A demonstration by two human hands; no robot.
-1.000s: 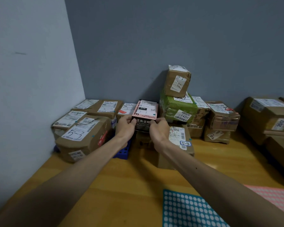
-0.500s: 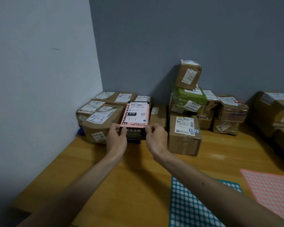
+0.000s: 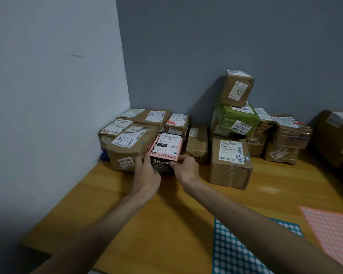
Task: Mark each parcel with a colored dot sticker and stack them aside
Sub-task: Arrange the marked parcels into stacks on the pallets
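A pink-and-black box with a white shipping label and a small teal dot near its right front corner sits low at the table surface, between a brown parcel marked "5-3" on its left and a small brown parcel on its right. My left hand grips its front left edge, and my right hand pinches its front right corner. A teal dot-sticker sheet lies at the lower right, partly under my right forearm. A pink sticker sheet lies at the far right.
Several brown parcels are stacked in the left corner. A taller pile with a green-wrapped parcel stands against the back wall, a labelled carton before it. Large cartons line the right edge. The wooden table meets the left wall.
The pink-and-black box has come down from chest height to the table beside the left parcels, both hands still on it. The view has turned left.
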